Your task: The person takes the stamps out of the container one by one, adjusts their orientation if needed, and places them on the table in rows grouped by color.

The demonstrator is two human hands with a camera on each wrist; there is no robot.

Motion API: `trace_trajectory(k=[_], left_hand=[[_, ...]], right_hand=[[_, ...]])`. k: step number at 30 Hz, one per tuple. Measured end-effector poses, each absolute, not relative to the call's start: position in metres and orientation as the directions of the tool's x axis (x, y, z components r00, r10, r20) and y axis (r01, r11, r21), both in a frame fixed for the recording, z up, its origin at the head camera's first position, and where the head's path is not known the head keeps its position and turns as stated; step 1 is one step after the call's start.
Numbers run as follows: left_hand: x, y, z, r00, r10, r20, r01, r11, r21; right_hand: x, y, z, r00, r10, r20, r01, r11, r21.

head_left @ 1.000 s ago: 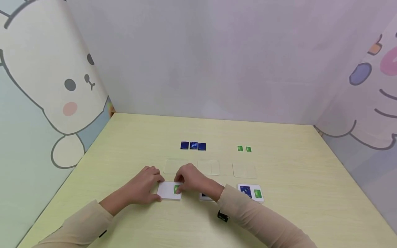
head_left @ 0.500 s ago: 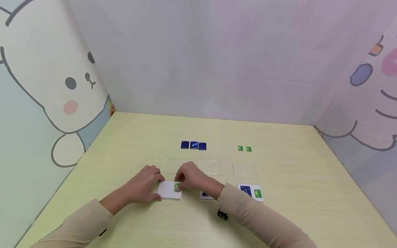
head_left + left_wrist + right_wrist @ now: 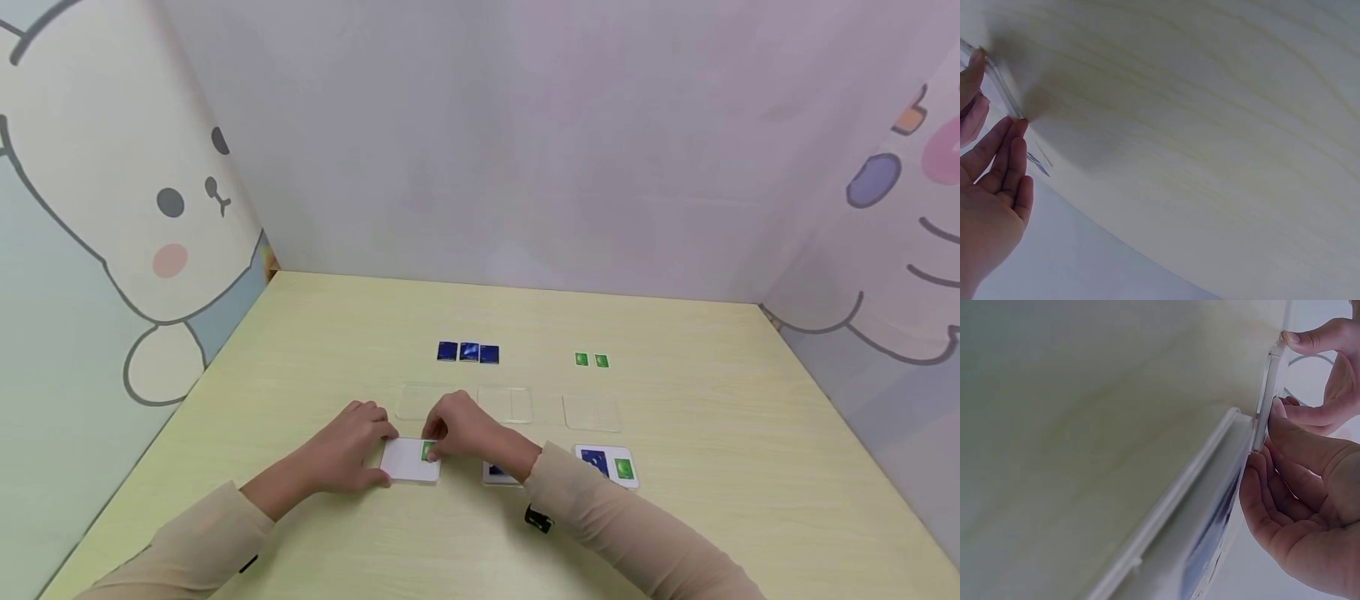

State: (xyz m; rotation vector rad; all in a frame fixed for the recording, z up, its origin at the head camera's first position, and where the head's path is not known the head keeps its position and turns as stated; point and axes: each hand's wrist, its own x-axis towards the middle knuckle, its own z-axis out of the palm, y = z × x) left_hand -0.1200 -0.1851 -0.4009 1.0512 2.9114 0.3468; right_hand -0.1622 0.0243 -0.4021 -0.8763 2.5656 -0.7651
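A white block with rounded corners (image 3: 401,460) lies at the front middle of the table, in a clear casing. My left hand (image 3: 341,450) holds its left end, thumb at the near corner and fingers at the far one. At its right end, my right hand (image 3: 463,429) pinches a small green picture piece (image 3: 426,450), thumb over it and fingertips at the block's far edge. Seen from the right wrist, the right thumb (image 3: 1297,434) lies on the block's face, fingers curled below. In the left wrist view, the left fingers (image 3: 1007,162) meet the block's edge.
Further right lie another white block (image 3: 495,475), partly behind the right forearm, and one bearing blue and green pieces (image 3: 607,467). Behind are three clear covers (image 3: 591,412), three dark blue pieces (image 3: 468,352) and two green pieces (image 3: 592,360).
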Motion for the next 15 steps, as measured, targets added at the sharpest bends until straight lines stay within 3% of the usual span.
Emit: trace_trajectory(k=[15], left_hand=[[-0.1210, -0.1861, -0.4019, -0.776, 0.630, 0.034, 0.622, 0.754, 0.210]], right_hand=[[-0.1645, 0.0207, -0.3979, -0.775, -0.608, -0.171, -0.418, 0.696, -0.584]])
